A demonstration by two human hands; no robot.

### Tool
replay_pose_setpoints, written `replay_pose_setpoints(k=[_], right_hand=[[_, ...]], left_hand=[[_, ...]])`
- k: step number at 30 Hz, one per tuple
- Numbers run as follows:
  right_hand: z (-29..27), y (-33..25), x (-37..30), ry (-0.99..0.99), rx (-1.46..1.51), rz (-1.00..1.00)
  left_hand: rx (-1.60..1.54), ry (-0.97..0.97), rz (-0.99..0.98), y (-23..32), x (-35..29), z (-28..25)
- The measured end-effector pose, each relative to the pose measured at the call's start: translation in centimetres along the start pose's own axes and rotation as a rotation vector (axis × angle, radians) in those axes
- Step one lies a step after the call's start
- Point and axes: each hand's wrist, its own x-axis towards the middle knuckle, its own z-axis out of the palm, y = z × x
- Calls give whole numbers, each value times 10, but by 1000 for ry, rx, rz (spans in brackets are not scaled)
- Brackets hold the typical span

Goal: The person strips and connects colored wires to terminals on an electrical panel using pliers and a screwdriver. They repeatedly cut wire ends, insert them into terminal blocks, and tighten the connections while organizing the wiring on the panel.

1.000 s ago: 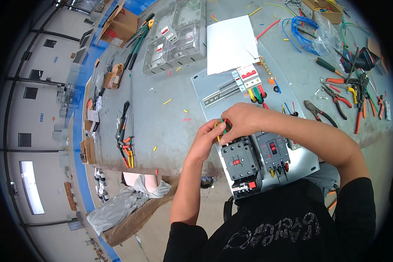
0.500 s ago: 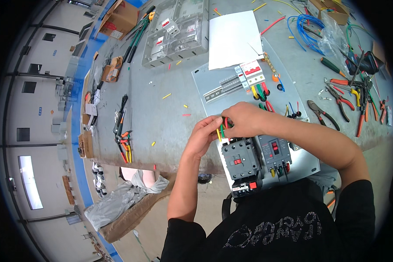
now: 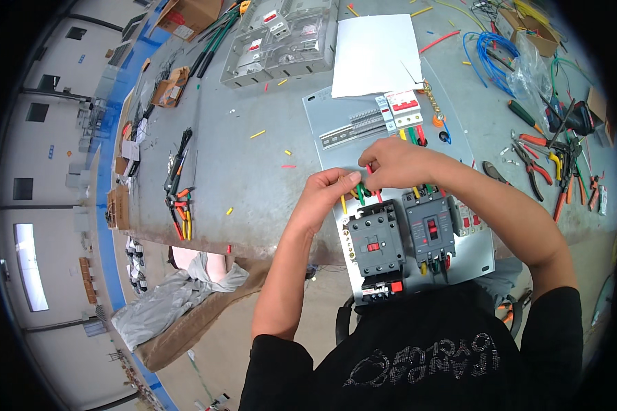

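Note:
My left hand (image 3: 328, 192) is closed in a pinch on the green wire (image 3: 361, 194), beside a yellow wire (image 3: 343, 204). Just right of it, my right hand (image 3: 397, 164) pinches a red wire (image 3: 370, 170), its curled fingers partly hidden. These wires rise from the far end of a dark grey contactor (image 3: 384, 243). A moulded-case circuit breaker (image 3: 426, 218) with a red toggle stands to its right. Both devices are on a light metal mounting plate (image 3: 339, 154). Farther up the plate, a white breaker with a red lever (image 3: 406, 109) adjoins terminal blocks on a rail (image 3: 339, 138).
White paper (image 3: 376, 55) overlaps the plate's far edge. Clear-lidded meter boxes (image 3: 281, 51) stand at the far left. Pliers (image 3: 533, 168) and other hand tools lie at right, near a blue wire coil (image 3: 490, 58). More tools (image 3: 179, 195) and wire scraps lie left.
Both hands have moved slightly away from me, the right one more, baring more of the breaker and wires. The red wire now shows between my right fingertips. The whole view has shifted a little.

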Motion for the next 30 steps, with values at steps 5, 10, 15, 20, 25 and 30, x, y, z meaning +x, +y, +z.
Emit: replay_pose_setpoints(k=[5, 10, 15, 20, 25, 30], right_hand=[[-5, 3, -3, -66, 70, -36], [-7, 10, -4, -55, 163, -79], [-9, 5, -2, -119, 76, -63], [-4, -3, -5, -55, -28, -127], [-7, -11, -9, -24, 37, -346], [-4, -24, -14, -10, -214, -464]], left_hand=[[112, -30, 31, 9, 3, 8], [170, -23, 12, 14, 0, 9], [111, 14, 49, -1, -4, 8], [9, 131, 49, -9, -12, 18], [-166, 78, 154, -16, -17, 8], [-210, -177, 114, -15, -26, -12]])
